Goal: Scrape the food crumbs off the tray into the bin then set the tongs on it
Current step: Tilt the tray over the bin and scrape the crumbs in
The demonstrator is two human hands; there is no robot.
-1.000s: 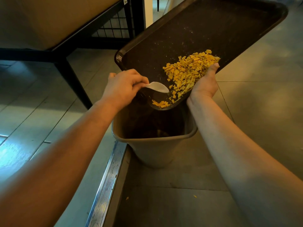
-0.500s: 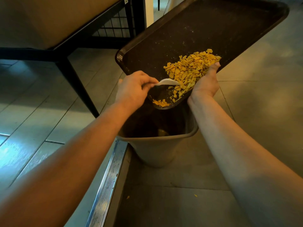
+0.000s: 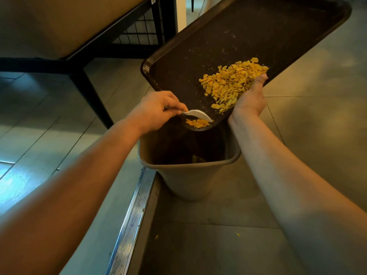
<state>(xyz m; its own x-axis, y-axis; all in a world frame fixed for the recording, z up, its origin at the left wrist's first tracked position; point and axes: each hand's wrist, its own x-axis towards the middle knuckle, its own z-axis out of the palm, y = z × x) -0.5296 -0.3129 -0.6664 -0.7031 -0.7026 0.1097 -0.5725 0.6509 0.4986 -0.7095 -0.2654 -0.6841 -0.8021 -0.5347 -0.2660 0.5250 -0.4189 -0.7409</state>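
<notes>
from the head view, a dark tray is held tilted, its near corner dipping over the open mouth of a tan bin that stands on the tiled floor. the right hand grips the tray's lower right edge from beneath, palm cupped against the rim with the thumb lying up along the edge; the other fingers are hidden under the tray. a heap of yellow food crumbs lies on the tray just beside that thumb, touching the rim there and spreading down toward the low corner. the left hand sits at the tray's near left edge, fingers curled round the handle of a white scraper, whose blade reaches right across the low corner of the tray. a smaller clump of crumbs lies directly under and just in front of the blade, at the very lip of the tray above the bin; it is well apart from the big heap, with bare dark tray between them. fine pale specks dot the upper part of the tray. inside the bin it is dark, and little can be made out. a metal floor strip runs along the left of the bin, and a black-legged surface stands at upper left. a couple of stray crumbs lie on the floor in front of the bin. the tongs are not seen in this view
</notes>
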